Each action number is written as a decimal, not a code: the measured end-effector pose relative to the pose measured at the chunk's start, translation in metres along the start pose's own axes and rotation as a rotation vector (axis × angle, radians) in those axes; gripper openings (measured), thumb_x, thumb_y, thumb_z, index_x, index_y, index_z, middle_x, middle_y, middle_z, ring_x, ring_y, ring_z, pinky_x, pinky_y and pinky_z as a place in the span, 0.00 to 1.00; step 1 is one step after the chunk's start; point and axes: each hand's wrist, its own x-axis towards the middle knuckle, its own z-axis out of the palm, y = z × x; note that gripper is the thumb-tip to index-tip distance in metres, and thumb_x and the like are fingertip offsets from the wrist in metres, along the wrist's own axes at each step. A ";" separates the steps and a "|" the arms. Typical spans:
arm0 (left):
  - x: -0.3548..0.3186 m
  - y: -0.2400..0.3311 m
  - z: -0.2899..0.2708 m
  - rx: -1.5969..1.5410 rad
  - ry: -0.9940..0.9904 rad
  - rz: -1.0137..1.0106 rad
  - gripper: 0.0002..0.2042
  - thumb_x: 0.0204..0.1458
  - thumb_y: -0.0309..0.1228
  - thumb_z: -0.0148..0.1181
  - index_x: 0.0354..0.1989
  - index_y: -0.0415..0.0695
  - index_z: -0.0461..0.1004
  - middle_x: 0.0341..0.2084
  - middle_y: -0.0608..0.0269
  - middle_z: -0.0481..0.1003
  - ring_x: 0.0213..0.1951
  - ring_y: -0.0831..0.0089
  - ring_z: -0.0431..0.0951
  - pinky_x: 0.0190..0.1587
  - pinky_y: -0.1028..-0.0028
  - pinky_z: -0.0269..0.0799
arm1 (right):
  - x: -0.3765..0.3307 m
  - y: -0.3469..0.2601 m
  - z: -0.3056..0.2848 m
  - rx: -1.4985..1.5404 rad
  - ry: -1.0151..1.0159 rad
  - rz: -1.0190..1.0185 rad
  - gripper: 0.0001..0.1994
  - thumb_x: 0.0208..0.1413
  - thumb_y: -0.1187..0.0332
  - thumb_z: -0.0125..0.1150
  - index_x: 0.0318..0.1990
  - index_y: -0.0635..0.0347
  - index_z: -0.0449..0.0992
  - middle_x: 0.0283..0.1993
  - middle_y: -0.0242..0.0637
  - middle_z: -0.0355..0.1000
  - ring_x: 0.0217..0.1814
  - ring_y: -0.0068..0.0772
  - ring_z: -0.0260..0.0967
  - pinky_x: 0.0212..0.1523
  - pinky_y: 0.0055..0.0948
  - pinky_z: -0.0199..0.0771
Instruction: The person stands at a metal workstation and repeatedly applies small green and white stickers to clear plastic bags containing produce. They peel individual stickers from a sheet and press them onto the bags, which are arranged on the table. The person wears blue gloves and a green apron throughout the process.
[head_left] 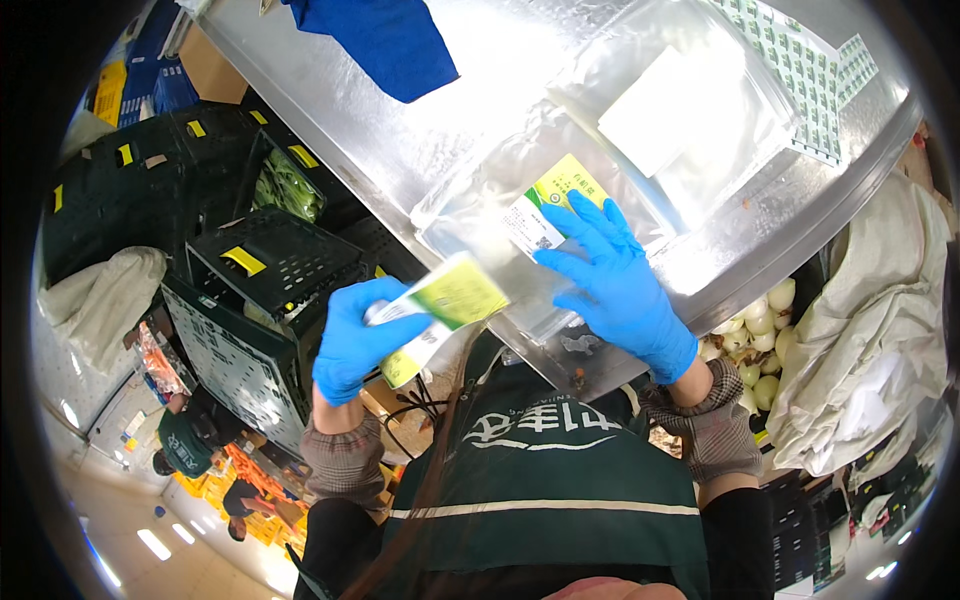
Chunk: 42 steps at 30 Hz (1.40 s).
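"What have you got in your grip?"

"My left hand (365, 335) pinches the loose cards (455, 295) between thumb and fingers. More than one, I think, because a second yellow corner pokes out below my thumb; I can't count them. My right hand (605, 275) is spread, nothing pinched, its fingertips over the single card (538, 205)."

"Where's that one lying?"

"Under and just ahead of those fingertips, on the near stack of clear bags (465, 205). Whether it's on top of the film or inside it, I can't tell."

"So how far along are you?"

"Partway, I'd judge. One card is down on a bag, though perhaps not settled, as my fingers are on it. The ones in my left hand are yet to be placed. Beyond my right hand is another clear stack (725, 120) with a pale rectangle on it; I can't say if that's finished work."

"How do the cards look?"

"The one under my right fingers is yellow-green at its far end and white nearer me, with small print and a dark square code. It looks flat and crisp. Those in my left hand match in colour, but they're tilted and blurred."
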 end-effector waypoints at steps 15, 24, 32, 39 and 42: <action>0.026 0.012 0.049 -0.239 0.133 0.195 0.10 0.50 0.19 0.57 0.42 0.37 0.76 0.34 0.60 0.78 0.37 0.77 0.75 0.43 0.78 0.70 | 0.005 -0.007 -0.062 0.806 0.216 0.445 0.07 0.52 0.77 0.62 0.39 0.62 0.81 0.44 0.38 0.76 0.45 0.22 0.71 0.45 0.22 0.71; 0.105 0.045 0.113 0.033 0.334 0.131 0.14 0.52 0.38 0.62 0.28 0.39 0.71 0.14 0.58 0.71 0.20 0.72 0.75 0.23 0.71 0.67 | 0.006 -0.030 -0.055 0.184 0.676 -0.043 0.12 0.48 0.81 0.58 0.43 0.67 0.75 0.44 0.45 0.72 0.50 0.43 0.70 0.50 0.35 0.71; 0.021 0.018 0.031 0.071 0.068 -0.111 0.14 0.43 0.28 0.69 0.37 0.36 0.78 0.31 0.60 0.79 0.32 0.78 0.77 0.36 0.78 0.72 | 0.009 -0.008 -0.009 -0.032 0.169 -0.046 0.12 0.48 0.73 0.63 0.42 0.58 0.79 0.57 0.42 0.69 0.63 0.47 0.60 0.61 0.43 0.60; -0.002 -0.003 0.026 -0.459 0.117 0.262 0.15 0.42 0.18 0.60 0.42 0.35 0.76 0.45 0.59 0.71 0.49 0.71 0.72 0.53 0.72 0.65 | 0.010 0.002 -0.016 0.280 0.165 0.033 0.07 0.46 0.76 0.63 0.35 0.55 0.79 0.56 0.40 0.69 0.63 0.46 0.60 0.63 0.41 0.58; 0.008 0.011 0.032 -0.395 0.034 0.272 0.19 0.45 0.17 0.54 0.49 0.36 0.74 0.45 0.60 0.71 0.48 0.71 0.72 0.55 0.73 0.63 | 0.005 0.004 -0.040 0.531 0.384 0.155 0.04 0.51 0.76 0.57 0.33 0.61 0.78 0.48 0.41 0.73 0.55 0.37 0.67 0.56 0.34 0.67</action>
